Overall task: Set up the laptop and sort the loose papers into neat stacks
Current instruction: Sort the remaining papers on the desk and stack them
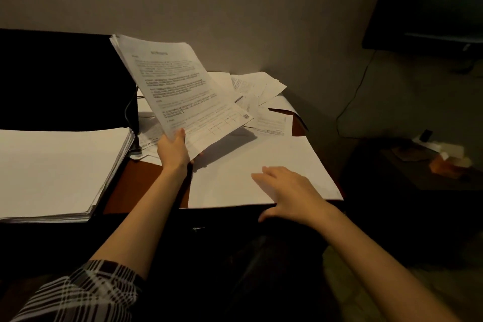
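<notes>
My left hand (173, 149) grips the near corner of a bundle of printed sheets (177, 89) and holds it raised and tilted above the desk. My right hand (288, 195) lies open, fingers spread, on a large blank white sheet (251, 162) near the desk's front edge. A thick neat stack of white paper (57, 170) sits at the left. Behind it stands the open laptop with its dark screen (62, 78). Loose printed papers (258, 102) lie scattered at the far right corner of the desk.
The brown desk (138, 185) stands against a plain wall. A thin cable (129, 110) runs down beside the laptop screen. To the right, a dark low table (428, 167) carries small objects, and a green cord (355, 97) hangs on the wall.
</notes>
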